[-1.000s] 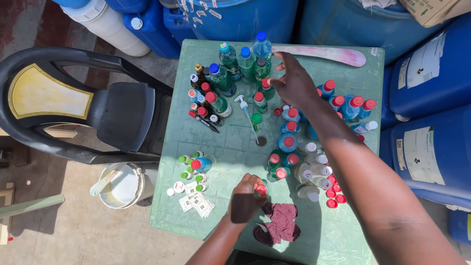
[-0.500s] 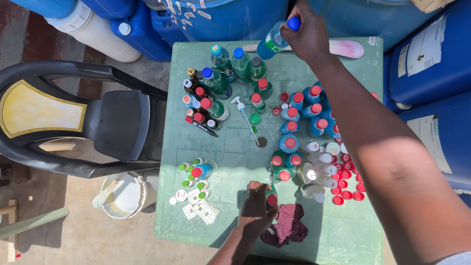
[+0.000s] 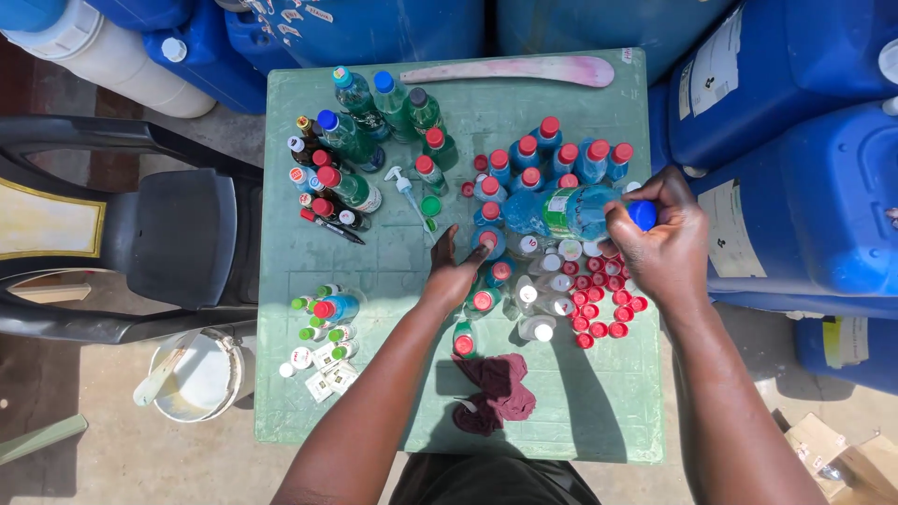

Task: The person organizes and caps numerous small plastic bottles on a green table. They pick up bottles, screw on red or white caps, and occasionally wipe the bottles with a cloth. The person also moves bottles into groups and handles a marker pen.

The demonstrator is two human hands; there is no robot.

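Right hand (image 3: 659, 245) grip closed on blue-capped bottle (image 3: 571, 210) (lying sideways)

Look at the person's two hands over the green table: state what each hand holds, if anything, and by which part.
The right hand grips a clear plastic bottle, lying sideways, by its blue cap. The left hand holds nothing; its fingers rest among standing red-capped bottles.

The right hand (image 3: 659, 245) grips a clear, glossy plastic bottle (image 3: 561, 211) with a smooth blue plastic cap (image 3: 643, 215). The left hand (image 3: 456, 271) rests among more shiny plastic bottles with red caps (image 3: 599, 301) of smooth plastic. The green desk (image 3: 374, 374) looks like matt plastic, scuffed and stained. A crumpled maroon cloth (image 3: 496, 391) lies soft and dull. The black chair (image 3: 178, 238) is smooth moulded plastic, the blue drums (image 3: 795, 187) semi-glossy plastic
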